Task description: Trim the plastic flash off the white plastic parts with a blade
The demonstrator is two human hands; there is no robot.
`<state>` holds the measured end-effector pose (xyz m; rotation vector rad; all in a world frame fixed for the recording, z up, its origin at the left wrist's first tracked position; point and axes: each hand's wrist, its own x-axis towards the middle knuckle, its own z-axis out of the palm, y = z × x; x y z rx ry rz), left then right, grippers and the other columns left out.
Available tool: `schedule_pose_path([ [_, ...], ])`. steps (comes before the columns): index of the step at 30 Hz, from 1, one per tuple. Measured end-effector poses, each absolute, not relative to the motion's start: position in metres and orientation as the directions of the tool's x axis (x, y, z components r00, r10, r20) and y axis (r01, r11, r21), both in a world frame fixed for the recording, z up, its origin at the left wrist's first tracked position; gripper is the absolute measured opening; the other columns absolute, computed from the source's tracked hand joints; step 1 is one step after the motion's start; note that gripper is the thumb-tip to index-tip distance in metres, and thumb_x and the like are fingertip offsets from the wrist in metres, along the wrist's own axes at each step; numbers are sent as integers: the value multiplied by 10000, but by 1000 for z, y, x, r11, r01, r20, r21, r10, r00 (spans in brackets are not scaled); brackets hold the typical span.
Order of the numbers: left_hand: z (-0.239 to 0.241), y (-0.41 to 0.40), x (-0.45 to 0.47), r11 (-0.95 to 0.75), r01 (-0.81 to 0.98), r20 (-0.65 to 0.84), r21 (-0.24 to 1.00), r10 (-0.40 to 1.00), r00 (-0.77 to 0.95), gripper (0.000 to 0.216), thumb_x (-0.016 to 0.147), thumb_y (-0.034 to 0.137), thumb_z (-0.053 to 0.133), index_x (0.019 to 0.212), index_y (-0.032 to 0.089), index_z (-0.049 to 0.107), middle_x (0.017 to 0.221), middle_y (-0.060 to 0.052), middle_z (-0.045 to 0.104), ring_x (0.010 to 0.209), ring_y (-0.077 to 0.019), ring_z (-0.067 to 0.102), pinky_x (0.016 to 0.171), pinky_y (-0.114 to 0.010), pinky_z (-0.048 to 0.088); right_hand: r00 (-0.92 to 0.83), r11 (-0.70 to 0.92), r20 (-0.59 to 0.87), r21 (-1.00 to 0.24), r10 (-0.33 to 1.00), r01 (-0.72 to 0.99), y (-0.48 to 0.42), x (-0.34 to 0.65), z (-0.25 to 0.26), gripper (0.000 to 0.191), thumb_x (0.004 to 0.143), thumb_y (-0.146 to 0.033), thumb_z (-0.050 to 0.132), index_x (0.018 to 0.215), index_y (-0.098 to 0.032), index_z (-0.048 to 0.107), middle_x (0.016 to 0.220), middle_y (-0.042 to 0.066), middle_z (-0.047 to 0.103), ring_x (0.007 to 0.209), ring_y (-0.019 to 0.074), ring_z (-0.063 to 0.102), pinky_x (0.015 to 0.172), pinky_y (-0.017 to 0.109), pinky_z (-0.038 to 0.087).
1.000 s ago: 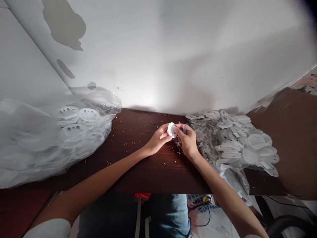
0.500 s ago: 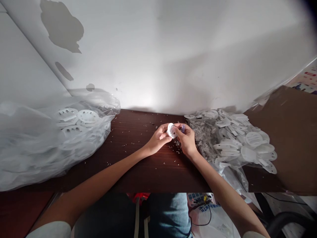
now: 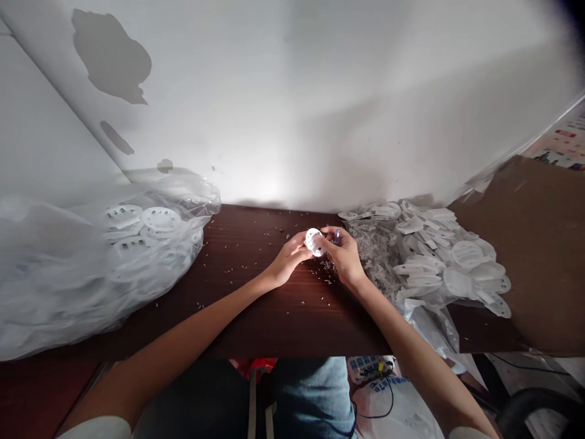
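Between my two hands, above the middle of the dark wooden table [image 3: 274, 317], is a round white plastic disc [image 3: 314, 241] with small holes or slots. My left hand [image 3: 290, 259] grips its left edge between thumb and fingers. My right hand [image 3: 343, 256] presses its thumb on the disc's right side. Against the right hand's curled fingers sits a small purplish, see-through object [image 3: 337, 236], too small to name. Tiny pale metal-looking bits [image 3: 328, 268] lie scattered beneath and around the hands.
On the left bulges a clear plastic bag [image 3: 173, 262] with white discs inside. To the right lie a heap of similar white discs [image 3: 466, 255] and a mass of tiny clear pieces [image 3: 377, 247]. Beyond them is brown cardboard [image 3: 539, 256]. A white wall [image 3: 256, 122] rises behind the table.
The white disc has turned in my fingers, so its flat face now shows more fully. Both hands have stayed in nearly the same place, and the view has shifted slightly.
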<state>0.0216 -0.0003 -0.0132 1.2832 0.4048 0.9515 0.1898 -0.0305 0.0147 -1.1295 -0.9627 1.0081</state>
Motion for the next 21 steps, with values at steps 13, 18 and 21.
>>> schedule_pose_path([
  [13, -18, 2, 21, 92, -461, 198, 883, 816, 543, 678, 860, 404, 771, 1473, 290, 503, 1272, -96, 696, 1087, -261, 681, 970, -441, 523, 71, -1, -22, -958, 997, -286, -28, 195, 15, 391, 770, -517, 842, 949, -186, 734, 542, -94, 386, 455, 65, 218, 427, 240, 173],
  [18, -11, 6, 21, 207, -456, 139, 865, 776, 615, 552, 877, 551, 727, 1281, 178, 677, 1208, -152, 730, 1043, -267, 680, 908, -393, 509, 5, -34, -38, -950, 999, -312, -31, 196, 18, 409, 732, -507, 880, 920, -202, 681, 531, -117, 337, 459, 59, 184, 431, 232, 161],
  [21, -9, 11, 22, 305, -477, 79, 824, 772, 630, 628, 900, 686, 639, 1172, 130, 742, 1201, -193, 744, 1095, -305, 678, 954, -420, 498, -16, -21, -17, -946, 1000, -323, -33, 195, 21, 400, 735, -505, 879, 928, -225, 667, 540, -124, 309, 463, 60, 152, 433, 233, 156],
])
